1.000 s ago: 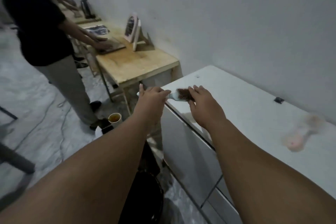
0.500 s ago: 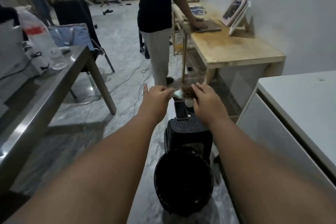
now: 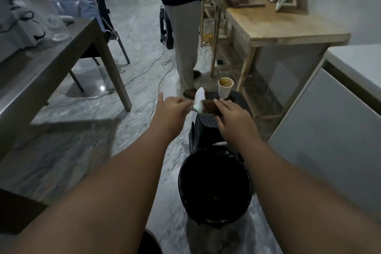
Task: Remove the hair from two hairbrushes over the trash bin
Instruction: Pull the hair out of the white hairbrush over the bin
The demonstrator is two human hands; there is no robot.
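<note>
My left hand (image 3: 172,112) grips the handle of a white hairbrush (image 3: 199,105), held level in front of me. Brown hair (image 3: 208,107) is matted across its bristles. My right hand (image 3: 231,118) sits at the brush head, fingertips curled onto the hair clump. A round black trash bin (image 3: 214,187) stands open on the floor, below and nearer to me than the brush. Only one hairbrush is in view.
A black stool (image 3: 208,128) stands just beyond the bin with a paper cup (image 3: 225,87) on it. A person (image 3: 183,27) stands at a wooden table (image 3: 288,24). A grey table (image 3: 51,68) is on the left, a white cabinet (image 3: 329,121) on the right. Cables lie on the floor.
My view swung from the white cabinet top to the floor, and both hands carried the brush away from the cabinet to above the stool and bin.
</note>
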